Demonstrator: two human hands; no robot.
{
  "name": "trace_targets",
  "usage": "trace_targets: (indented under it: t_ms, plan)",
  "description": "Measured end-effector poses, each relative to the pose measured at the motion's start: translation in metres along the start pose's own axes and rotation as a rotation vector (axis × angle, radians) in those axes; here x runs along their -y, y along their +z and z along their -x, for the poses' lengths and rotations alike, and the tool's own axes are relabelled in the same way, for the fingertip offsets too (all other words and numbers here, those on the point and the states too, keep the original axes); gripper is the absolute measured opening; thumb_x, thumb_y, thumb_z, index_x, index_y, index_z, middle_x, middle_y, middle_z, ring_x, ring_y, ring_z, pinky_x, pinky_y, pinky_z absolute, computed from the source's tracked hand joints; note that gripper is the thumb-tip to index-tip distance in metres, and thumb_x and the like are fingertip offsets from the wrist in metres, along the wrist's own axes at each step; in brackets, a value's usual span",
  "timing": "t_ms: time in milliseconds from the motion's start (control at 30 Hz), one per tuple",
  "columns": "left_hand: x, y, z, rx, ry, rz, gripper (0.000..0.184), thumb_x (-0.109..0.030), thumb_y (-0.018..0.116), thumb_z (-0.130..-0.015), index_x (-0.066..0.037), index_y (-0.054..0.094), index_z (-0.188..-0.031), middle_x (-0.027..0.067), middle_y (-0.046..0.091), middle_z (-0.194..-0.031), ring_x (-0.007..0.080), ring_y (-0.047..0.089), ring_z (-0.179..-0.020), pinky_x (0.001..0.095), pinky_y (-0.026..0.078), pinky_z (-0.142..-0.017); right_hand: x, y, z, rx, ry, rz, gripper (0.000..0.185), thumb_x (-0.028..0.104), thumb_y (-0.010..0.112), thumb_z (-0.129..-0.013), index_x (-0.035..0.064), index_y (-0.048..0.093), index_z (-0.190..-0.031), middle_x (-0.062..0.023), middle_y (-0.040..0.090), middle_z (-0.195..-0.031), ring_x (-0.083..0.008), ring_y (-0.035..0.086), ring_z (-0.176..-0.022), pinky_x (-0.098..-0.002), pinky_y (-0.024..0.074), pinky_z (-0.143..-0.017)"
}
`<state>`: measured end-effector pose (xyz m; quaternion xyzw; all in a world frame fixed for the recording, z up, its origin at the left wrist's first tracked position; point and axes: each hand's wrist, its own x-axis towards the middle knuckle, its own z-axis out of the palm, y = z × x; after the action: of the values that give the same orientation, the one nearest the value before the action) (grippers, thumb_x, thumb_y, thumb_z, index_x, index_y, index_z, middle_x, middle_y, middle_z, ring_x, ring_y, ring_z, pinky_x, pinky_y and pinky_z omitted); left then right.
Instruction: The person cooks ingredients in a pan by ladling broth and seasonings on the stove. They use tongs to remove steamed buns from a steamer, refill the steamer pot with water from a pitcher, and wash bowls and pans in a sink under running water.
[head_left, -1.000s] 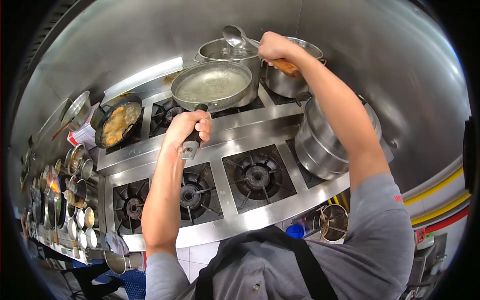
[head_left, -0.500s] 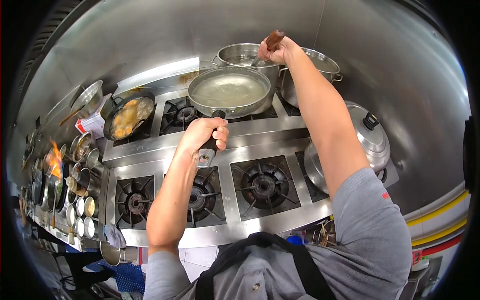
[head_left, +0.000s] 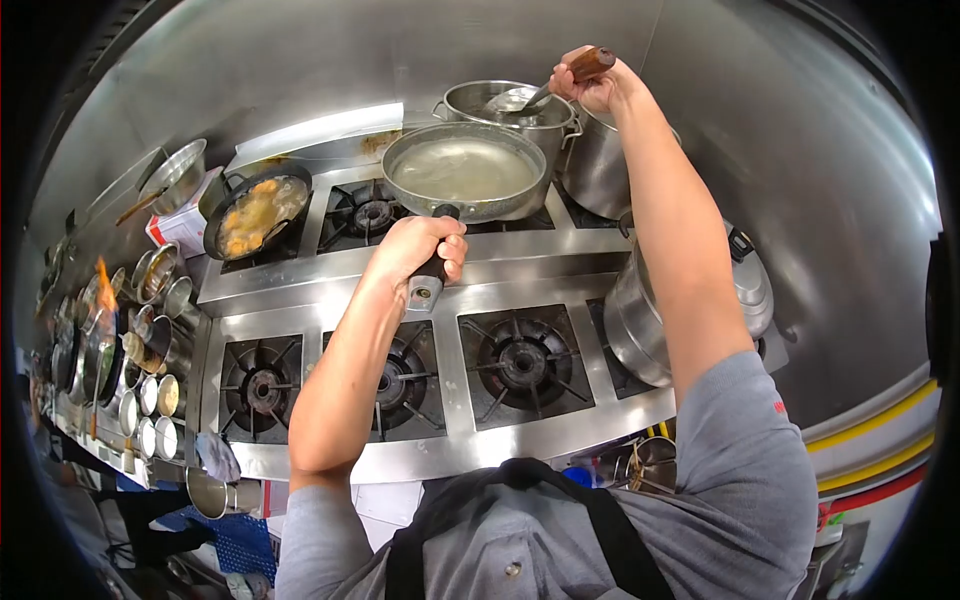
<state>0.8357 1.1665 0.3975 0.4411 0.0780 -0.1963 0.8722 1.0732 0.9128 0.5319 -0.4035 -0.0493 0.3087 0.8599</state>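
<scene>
In the head view, the left hand [head_left: 425, 250] is curled tight around the handle of one pan [head_left: 500, 208] with cloudy liquid [head_left: 463, 170] in it. The right hand [head_left: 595, 88] is closed around the wooden handle of one big spoon [head_left: 513, 99]. Two tall pots [head_left: 597, 172] stand at the back; the spoon's bowl is at the top of the left one, just behind the pan. One black wok [head_left: 213, 228] holds yellow-brown food [head_left: 250, 215]. Three burners [head_left: 523, 361] show in front.

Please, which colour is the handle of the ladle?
The ladle handle is reddish brown, best seen in the head view.
</scene>
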Motion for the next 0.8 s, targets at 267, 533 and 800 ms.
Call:
trace_targets:
  t_ms: [267, 533, 800]
  plan:
    - [0.001, -0.001, 0.001, -0.012, -0.022, 0.006, 0.007, -0.007, 0.052, -0.092, -0.005, 0.048, -0.086, -0.0033, 0.046, -0.066, 0.0015, 0.041, -0.049, 0.0185, 0.035, -0.041, 0.012, 0.001, 0.017, -0.003, -0.091, 0.059, 0.02, -0.004, 0.051, -0.086, -0.012, 0.033, -0.09, -0.0197, 0.041, -0.093, -0.0154, 0.056, -0.061, -0.0206, 0.0547, -0.048]
    - [0.01, -0.026, 0.001, 0.053, 0.004, 0.039, 0.01, 0.0, 0.052, -0.089, -0.003, 0.046, -0.082, 0.0006, 0.046, -0.064, 0.0052, 0.042, -0.049, 0.0237, 0.037, -0.043, -0.037, 0.038, 0.098, -0.006, -0.051, 0.076, 0.017, 0.001, 0.044, -0.094, -0.0075, 0.029, -0.095, -0.0179, 0.043, -0.092, -0.0106, 0.054, -0.058, -0.0188, 0.0496, -0.04]
    - [0.048, -0.07, 0.029, 0.002, 0.011, 0.012, 0.012, -0.002, 0.055, -0.088, -0.001, 0.048, -0.078, 0.001, 0.046, -0.063, 0.0064, 0.041, -0.049, 0.0243, 0.037, -0.044, -0.154, 0.046, 0.181, 0.034, -0.061, 0.399, 0.016, 0.005, 0.052, -0.091, -0.0074, 0.043, -0.095, -0.0165, 0.053, -0.087, -0.0068, 0.051, -0.055, -0.017, 0.0439, -0.04]
